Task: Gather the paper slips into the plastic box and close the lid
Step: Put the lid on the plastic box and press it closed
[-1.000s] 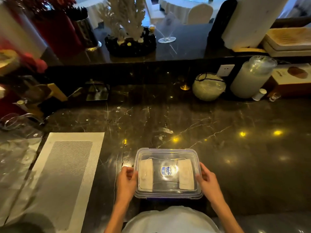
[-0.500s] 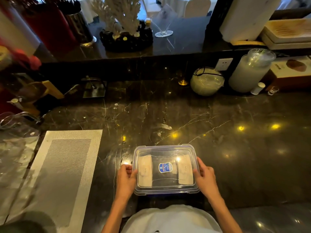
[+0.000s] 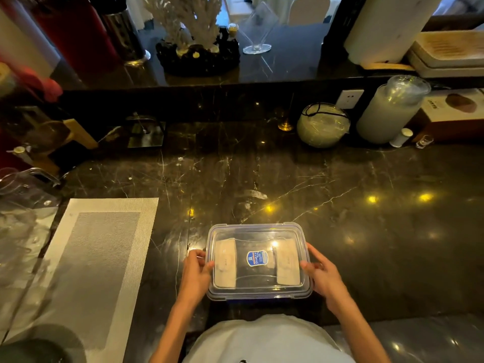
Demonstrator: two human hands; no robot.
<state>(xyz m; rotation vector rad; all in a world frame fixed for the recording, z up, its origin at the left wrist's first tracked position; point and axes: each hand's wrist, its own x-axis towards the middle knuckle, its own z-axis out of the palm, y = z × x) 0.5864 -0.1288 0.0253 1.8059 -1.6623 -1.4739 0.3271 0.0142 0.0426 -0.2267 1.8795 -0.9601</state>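
Note:
A clear plastic box [image 3: 258,229] with its lid on and a blue label in the middle sits on the dark marble counter near the front edge. Through the lid I see two pale paper slips, one at the left end [image 3: 225,263] and one at the right end [image 3: 287,262]. My left hand [image 3: 195,275] grips the box's left side, fingers on the lid's edge. On the opposite side my right hand [image 3: 323,277] holds the box the same way.
A woven grey placemat [image 3: 86,260] lies to the left, beside clear plastic ware [image 3: 23,205]. At the back stand a round wrapped bowl [image 3: 323,125], a tall white jar [image 3: 390,111], a small white bottle [image 3: 400,137] and a brown box [image 3: 453,113]. A raised ledge holds a coral ornament [image 3: 196,38].
Both hands stay on the ends of the closed box, which has not shifted on the counter. The view has tilted slightly.

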